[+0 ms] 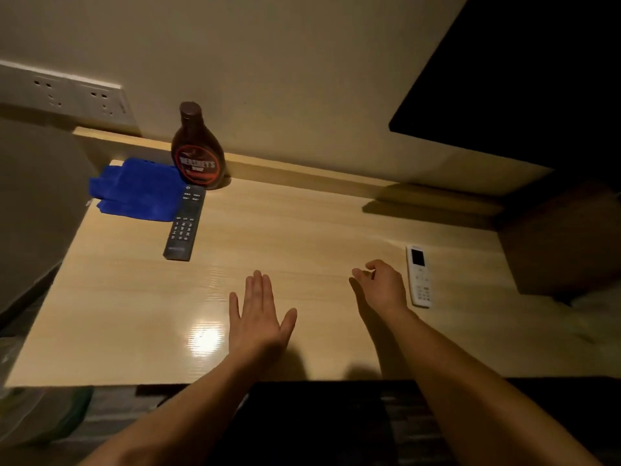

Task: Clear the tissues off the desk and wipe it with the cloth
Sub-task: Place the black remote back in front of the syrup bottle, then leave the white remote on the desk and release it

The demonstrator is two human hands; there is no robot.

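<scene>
A blue cloth (137,190) lies crumpled at the far left corner of the light wooden desk (302,230). No tissues show on the desk. My left hand (257,314) hovers flat over the desk's near middle, palm down, fingers together and thumb spread, holding nothing. My right hand (383,284) is to the right of it, fingers loosely curled and apart, empty, just left of a white remote.
A black remote (184,223) lies beside the cloth, partly on its edge. A brown syrup bottle (198,149) stands against the back ledge. A white remote (419,275) lies at the right. A dark screen (521,79) hangs at the upper right. A bin with a plastic liner (37,415) stands at the lower left.
</scene>
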